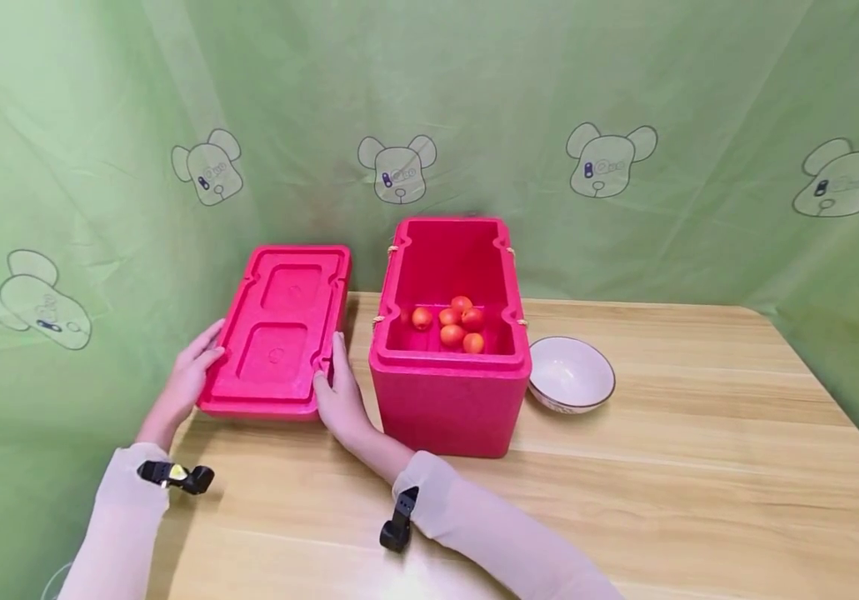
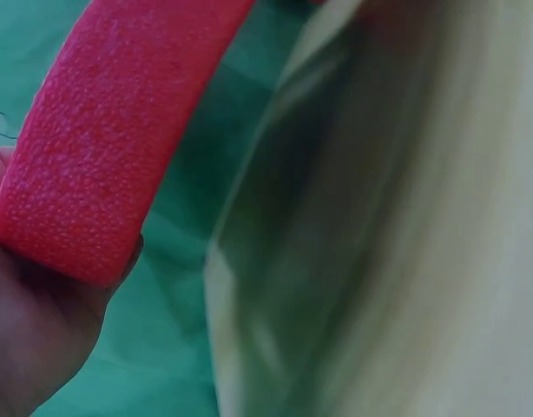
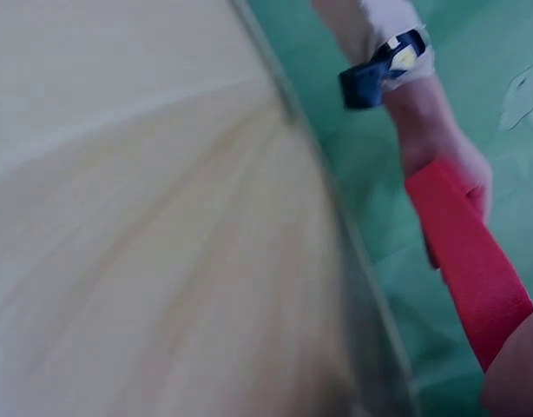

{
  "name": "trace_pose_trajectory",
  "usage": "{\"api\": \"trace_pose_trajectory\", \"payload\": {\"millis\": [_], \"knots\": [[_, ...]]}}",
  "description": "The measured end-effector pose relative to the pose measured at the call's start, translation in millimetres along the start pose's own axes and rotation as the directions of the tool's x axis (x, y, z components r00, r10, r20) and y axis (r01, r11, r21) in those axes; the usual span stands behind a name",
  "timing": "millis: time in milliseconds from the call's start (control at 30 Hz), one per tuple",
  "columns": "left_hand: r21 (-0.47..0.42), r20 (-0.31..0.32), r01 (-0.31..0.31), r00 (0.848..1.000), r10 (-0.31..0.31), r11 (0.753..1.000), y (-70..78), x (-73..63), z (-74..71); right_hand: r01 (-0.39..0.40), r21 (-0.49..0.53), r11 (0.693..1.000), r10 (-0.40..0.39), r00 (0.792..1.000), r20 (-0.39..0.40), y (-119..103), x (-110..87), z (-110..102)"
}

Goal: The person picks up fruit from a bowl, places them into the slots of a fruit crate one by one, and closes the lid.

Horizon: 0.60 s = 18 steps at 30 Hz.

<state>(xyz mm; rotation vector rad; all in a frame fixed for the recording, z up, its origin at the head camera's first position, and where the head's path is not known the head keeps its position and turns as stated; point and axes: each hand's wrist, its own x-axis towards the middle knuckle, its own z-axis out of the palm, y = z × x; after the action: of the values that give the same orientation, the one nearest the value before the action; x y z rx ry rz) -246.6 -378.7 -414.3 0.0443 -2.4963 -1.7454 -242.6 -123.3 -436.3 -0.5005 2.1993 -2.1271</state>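
Note:
A flat pink-red foam lid (image 1: 279, 312) with two shallow square recesses lies between my hands, left of the matching box. My left hand (image 1: 189, 371) grips its left edge near the front corner, thumb along the top. At the opposite edge, my right hand (image 1: 342, 408) holds the lid with its thumb on the rim. In the left wrist view, the lid's pebbled side (image 2: 119, 130) is clasped by the hand, apart from the wooden table. The open foam box (image 1: 444, 408) contains several small orange-red fruits (image 1: 451, 335).
A white bowl with a dark rim (image 1: 571, 375) stands just right of the box. The wooden table (image 1: 684, 467) extends to the right. A green curtain (image 1: 489, 92) printed with bear heads hangs behind and along the left side.

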Motion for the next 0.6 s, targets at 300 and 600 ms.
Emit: {"api": "trace_pose_trajectory", "payload": {"millis": [300, 600], "knots": [[-0.301, -0.089, -0.152, 0.987, 0.131, 0.941, 38.1, -11.4, -8.9, 0.189, -0.044, 0.981, -0.187, 0.981, 0.040, -54, -12.2, -7], [-0.380, -0.200, -0.337, 0.939, 0.280, 0.861, 97.8, -17.7, 0.7, 0.371, -0.014, 0.928, -0.370, 0.927, 0.062, -104, -17.4, -34]]}}
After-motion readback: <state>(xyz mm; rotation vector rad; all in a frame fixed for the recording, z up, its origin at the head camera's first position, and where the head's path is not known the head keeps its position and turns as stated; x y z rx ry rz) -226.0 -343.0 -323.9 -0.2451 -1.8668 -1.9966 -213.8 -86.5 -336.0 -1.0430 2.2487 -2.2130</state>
